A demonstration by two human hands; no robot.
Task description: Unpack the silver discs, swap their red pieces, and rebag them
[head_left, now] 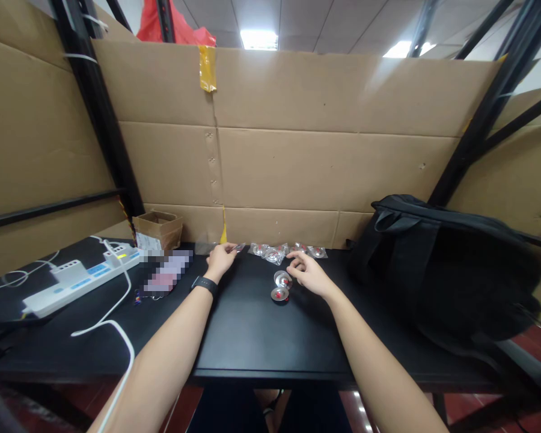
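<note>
My left hand [220, 258] rests on the black table [252, 337] near its back edge, fingers pinched on a small clear plastic bag [237, 247]. My right hand [307, 272] hovers just right of two small round silver parts with red centres [281, 286], fingers curled and loose, holding nothing I can make out. Behind both hands lies a row of several clear bags with similar silver and red parts [285, 251]. A dark watch sits on my left wrist.
A black backpack [437, 264] fills the table's right side. A white power strip [79, 278] with cables, a small open cardboard box [158, 230] and a blurred-out item [166, 272] lie at the left. Cardboard walls and black shelf posts close in the back and sides.
</note>
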